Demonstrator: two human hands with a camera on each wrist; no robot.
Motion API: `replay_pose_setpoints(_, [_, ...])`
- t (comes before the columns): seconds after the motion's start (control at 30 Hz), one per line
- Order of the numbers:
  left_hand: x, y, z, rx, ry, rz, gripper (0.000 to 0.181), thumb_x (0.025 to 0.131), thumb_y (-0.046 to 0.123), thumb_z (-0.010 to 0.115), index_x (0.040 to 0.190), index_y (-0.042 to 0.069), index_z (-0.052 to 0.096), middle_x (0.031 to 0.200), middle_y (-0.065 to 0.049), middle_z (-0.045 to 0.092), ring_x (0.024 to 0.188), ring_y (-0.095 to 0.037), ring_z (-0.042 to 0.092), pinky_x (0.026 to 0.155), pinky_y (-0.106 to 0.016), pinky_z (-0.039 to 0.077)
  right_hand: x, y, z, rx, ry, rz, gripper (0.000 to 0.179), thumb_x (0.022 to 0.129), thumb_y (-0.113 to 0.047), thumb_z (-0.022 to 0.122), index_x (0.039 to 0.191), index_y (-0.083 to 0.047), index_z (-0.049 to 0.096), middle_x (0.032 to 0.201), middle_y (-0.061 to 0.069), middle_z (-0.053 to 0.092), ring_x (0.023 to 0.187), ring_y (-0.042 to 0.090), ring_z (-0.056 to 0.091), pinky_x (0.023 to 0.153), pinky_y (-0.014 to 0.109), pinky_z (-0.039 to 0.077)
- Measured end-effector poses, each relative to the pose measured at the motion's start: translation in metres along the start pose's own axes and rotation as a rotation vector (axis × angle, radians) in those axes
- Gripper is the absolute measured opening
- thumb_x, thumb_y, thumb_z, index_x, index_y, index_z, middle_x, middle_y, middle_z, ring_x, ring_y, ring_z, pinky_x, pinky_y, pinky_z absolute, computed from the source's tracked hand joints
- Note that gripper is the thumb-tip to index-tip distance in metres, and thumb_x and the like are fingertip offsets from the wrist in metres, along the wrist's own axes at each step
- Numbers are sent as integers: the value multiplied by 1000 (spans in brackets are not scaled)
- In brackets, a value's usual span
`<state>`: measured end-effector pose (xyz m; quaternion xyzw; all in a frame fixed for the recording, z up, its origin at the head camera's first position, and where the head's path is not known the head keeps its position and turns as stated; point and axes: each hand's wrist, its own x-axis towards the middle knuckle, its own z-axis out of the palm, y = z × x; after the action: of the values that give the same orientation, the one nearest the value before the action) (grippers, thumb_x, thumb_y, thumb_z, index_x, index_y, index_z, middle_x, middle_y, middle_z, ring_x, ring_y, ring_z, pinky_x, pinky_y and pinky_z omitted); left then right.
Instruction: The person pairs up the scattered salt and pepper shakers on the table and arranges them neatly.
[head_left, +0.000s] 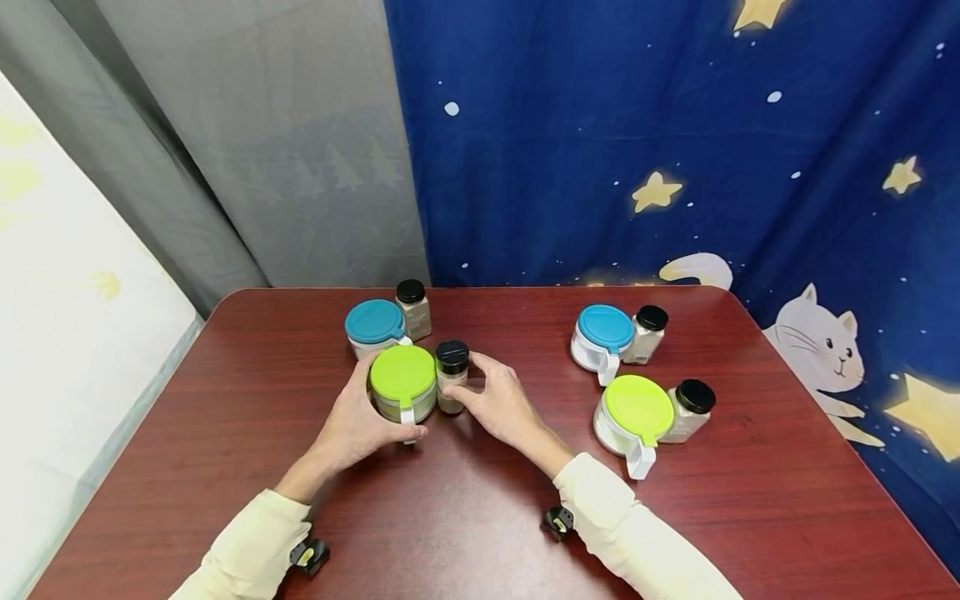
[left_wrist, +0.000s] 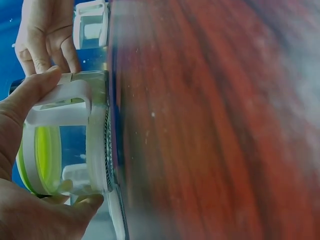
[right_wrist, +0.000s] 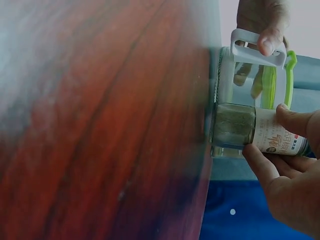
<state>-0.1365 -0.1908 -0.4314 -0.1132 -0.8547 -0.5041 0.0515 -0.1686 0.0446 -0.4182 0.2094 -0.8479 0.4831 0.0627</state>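
My left hand (head_left: 356, 427) curls around a clear seasoning jar (head_left: 403, 375) with a lime-green lid and a white handle. In the left wrist view the thumb lies by the handle (left_wrist: 60, 112) and fingers reach the jar's far side. My right hand (head_left: 504, 406) grips a small spice bottle (head_left: 452, 379) with a black cap, close against the jar's right side. The right wrist view shows the bottle's printed label (right_wrist: 274, 131) and greyish contents, with thumb and fingers on opposite sides. Both containers stand upright on the table.
Behind the left hand stand a blue-lidded jar (head_left: 375, 321) and a black-capped bottle (head_left: 414, 312). To the right are another blue-lidded jar (head_left: 602, 332) with a bottle (head_left: 647, 335), and a green-lidded jar (head_left: 636, 412) with a bottle (head_left: 687, 412). Curtains (head_left: 525, 167) hang behind the table.
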Motion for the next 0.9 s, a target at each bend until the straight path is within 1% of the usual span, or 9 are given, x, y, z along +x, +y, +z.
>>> replay_pose_setpoints(0.13, [3,4,5,13,7,-11,116,60,26,101,153,13,33,136,-10,54,119,-29,54,101,-55,43,0,2,-5,13,12,-14,50,85,-16,85,129,-4,67,119,8,71,113,20,65,97,41,50])
replay_pose_setpoints(0.3, [6,8,10,30,8,-17,117,60,28,101,153,12,33,137,-10,53,120,-29,54,102,-55,43,-1,2,-11,-11,33,-6,50,84,-17,86,129,-5,67,119,7,71,114,19,64,98,38,49])
replay_pose_setpoints(0.57, [13,11,15,16,-2,-14,121,60,29,101,156,10,29,143,-10,49,125,-29,51,104,-55,41,1,2,-18,-28,68,17,49,85,-20,86,128,-5,68,120,9,71,114,22,64,97,42,50])
replay_pose_setpoints(0.7, [13,11,17,13,-8,-19,120,62,28,100,156,10,28,144,-10,48,126,-29,50,105,-55,40,0,2,-20,-27,73,30,49,84,-20,86,128,-5,68,120,9,70,115,22,64,98,42,49])
replay_pose_setpoints(0.9, [11,12,16,15,-9,-18,118,63,27,100,156,10,28,144,-10,47,127,-29,49,105,-56,40,0,2,-19,-21,69,36,49,84,-20,86,128,-6,69,119,8,71,115,21,64,99,42,49])
